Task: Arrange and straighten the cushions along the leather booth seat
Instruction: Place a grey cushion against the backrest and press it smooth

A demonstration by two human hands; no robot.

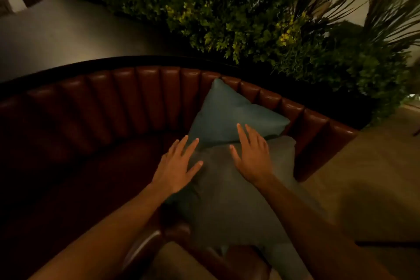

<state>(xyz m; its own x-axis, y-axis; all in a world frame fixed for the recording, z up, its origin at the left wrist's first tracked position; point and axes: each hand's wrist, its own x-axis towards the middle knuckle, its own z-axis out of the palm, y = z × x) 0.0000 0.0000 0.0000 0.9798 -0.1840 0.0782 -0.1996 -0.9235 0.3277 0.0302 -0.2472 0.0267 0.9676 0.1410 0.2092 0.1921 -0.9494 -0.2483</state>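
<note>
A teal cushion leans against the ribbed back of the brown leather booth seat, one corner pointing up. In front of it lies a grey-green cushion, flat on the seat and reaching over its front edge. My left hand rests flat on the grey-green cushion's left edge, fingers spread. My right hand lies flat near that cushion's top edge, its fingertips reaching the teal cushion's lower edge. Neither hand grips anything.
Dense green plants stand behind the booth's backrest. A dark ledge runs behind the seat at the left. The seat ends at the right by a beige floor. The curved seat stretches away to the left in shadow.
</note>
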